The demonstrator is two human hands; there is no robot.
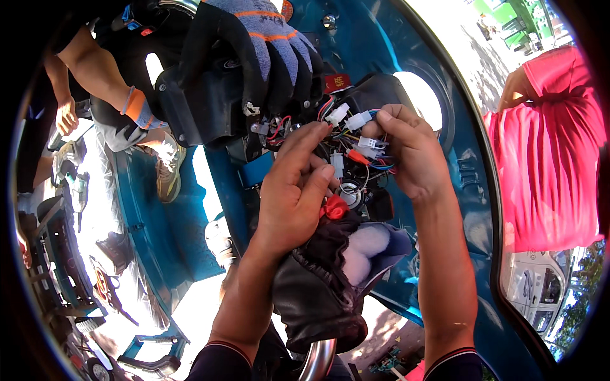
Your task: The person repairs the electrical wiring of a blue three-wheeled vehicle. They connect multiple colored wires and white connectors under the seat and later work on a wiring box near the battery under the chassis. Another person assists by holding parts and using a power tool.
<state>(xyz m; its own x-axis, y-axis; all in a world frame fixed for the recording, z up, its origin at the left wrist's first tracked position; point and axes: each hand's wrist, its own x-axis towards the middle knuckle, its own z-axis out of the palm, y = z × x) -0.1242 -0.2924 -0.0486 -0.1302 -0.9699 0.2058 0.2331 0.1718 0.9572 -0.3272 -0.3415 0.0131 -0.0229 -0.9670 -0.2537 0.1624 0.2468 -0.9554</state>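
A bundle of coloured wires with white plastic connectors (338, 114) spreads out in front of me, inside an opened blue vehicle front (470, 184). My right hand (416, 152) pinches the wires at the back of a white wire connector (358, 120), thumb against fingers. My left hand (293, 190) reaches in from the other side, fingers curled beside the wiring; whatever lies between them is hidden. An orange-red connector (358, 157) and another white connector (337, 165) hang between my hands. Below them is a red cloth knot (335, 207).
A black padded handlebar cover (318, 292) with white fleece lining stands between my forearms. A grey-and-black work glove (273, 51) rests over a black housing (203, 105); I cannot tell if it is worn. A co-worker's arm (101, 70) is at left, red cloth (546, 159) at right.
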